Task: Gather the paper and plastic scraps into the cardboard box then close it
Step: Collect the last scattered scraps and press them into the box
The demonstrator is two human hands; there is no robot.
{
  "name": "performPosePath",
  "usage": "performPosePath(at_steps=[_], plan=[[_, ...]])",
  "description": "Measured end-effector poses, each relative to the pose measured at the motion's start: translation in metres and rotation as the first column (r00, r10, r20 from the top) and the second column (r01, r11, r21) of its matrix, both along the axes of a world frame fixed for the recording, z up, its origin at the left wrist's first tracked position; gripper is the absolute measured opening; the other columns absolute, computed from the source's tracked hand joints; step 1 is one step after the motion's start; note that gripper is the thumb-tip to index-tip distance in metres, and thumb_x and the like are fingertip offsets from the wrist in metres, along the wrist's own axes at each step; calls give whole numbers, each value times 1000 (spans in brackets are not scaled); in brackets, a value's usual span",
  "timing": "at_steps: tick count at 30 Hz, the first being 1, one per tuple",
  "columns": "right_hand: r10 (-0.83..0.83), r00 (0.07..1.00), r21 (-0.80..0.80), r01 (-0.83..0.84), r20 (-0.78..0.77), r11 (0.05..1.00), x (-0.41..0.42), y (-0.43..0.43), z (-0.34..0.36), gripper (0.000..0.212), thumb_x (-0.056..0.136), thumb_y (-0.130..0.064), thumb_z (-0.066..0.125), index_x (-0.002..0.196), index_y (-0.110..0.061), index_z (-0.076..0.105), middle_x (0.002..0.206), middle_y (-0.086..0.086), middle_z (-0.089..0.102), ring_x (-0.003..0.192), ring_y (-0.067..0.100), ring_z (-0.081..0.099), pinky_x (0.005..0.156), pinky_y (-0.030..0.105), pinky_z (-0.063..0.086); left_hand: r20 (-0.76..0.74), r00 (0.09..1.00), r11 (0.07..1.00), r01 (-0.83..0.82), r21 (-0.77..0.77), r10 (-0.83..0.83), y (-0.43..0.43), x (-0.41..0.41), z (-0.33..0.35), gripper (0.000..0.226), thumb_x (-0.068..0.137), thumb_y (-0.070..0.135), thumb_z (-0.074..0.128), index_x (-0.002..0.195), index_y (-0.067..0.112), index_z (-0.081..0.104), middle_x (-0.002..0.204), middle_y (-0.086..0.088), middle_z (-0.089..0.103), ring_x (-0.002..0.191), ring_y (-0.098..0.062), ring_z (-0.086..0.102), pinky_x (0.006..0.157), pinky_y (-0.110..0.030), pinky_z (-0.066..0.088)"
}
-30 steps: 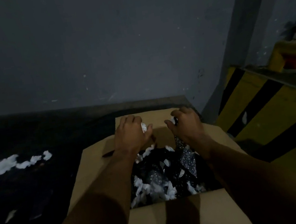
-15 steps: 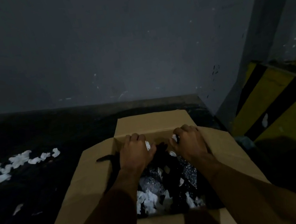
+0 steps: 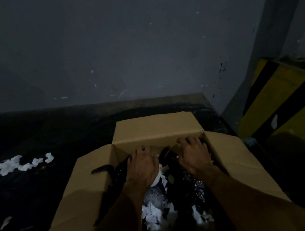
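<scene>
down in the open cardboard box (image 3: pixel 156 132) on the floor, we press our left hand (image 3: pixel 143 169) and right hand (image 3: pixel 193 156), fingers curled, onto the paper and plastic scraps (image 3: pixel 158 213). they look light, soft, crushable; we'd scoop handfuls. more white scraps (image 3: pixel 11 169) lie left.

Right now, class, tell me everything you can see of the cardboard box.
The cardboard box is plain brown and open, its four flaps spread outward, standing on a dark floor near a grey wall. Inside lie white paper scraps and dark, shiny plastic. The left hand and right hand press down inside it.
</scene>
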State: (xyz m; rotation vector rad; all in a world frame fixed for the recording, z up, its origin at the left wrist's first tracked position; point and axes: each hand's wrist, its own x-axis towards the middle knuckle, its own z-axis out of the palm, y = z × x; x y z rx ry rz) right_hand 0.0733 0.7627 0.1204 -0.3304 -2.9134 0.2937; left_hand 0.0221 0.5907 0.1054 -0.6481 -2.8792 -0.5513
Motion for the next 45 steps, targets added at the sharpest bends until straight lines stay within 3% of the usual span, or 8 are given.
performPosePath(at_steps=[4,8,12,18,23,28,33,45], plan=[[31,1000,38,-31,3,999,-3,3,1,43,86,-27,57,127,-19,48,128,12,51,116,34,46,94,43,38,-34,998,997,54,-53,-56,2,-8,5,34,91,13,45,125,16,46,126,-10,47,111,-29,48,93,-39,40],[23,998,45,-20,-56,999,0,5,5,36,87,-36,49,118,-18,56,120,9,59,113,32,51,100,43,34,-53,995,997,80,-5,-80,4,-8,10,31,92,13,41,123,13,50,125,-10,50,110,-29,50,93,-40,41],[46,998,46,-44,-34,998,4,8,19,46,82,-19,60,127,-14,52,129,12,54,117,34,48,100,41,35,-54,987,988,153,36,-151,-1,-6,20,55,78,-7,51,129,12,45,136,-9,39,115,-29,47,90,-34,40],[-7,993,63,14,-114,998,17,5,40,35,92,-20,47,127,-19,50,129,8,52,116,29,46,94,40,39,-63,988,984,150,101,-144,-6,10,42,53,87,13,49,139,14,35,145,-12,26,131,-29,32,106,-41,36],[10,987,56,-1,-159,998,32,-7,48,31,95,-23,43,124,-19,51,127,8,53,115,28,48,94,41,40,-45,986,983,164,83,-161,-16,29,61,72,77,-15,51,140,15,33,149,-11,19,128,-29,38,102,-37,41],[60,982,43,-54,-181,998,37,-38,54,31,98,-32,38,123,-20,50,127,8,52,114,28,46,94,42,41,-158,986,996,63,60,-53,-59,46,70,44,92,13,51,134,16,43,141,-8,36,121,-26,45,99,-37,41],[174,953,57,-165,-249,985,34,-104,64,34,95,-36,42,117,-14,58,117,13,58,105,33,51,86,43,46,-238,964,993,-113,33,118,-130,66,78,43,95,38,46,131,14,48,134,-8,47,119,-23,45,98,-36,40],[395,872,29,-405,-290,914,25,-333,88,38,97,-41,40,119,-15,55,120,12,55,108,30,50,89,40,46,-337,874,934,-350,66,351,-364,109,99,34,94,38,46,112,12,58,113,-10,59,105,-26,54,84,-37,45]])
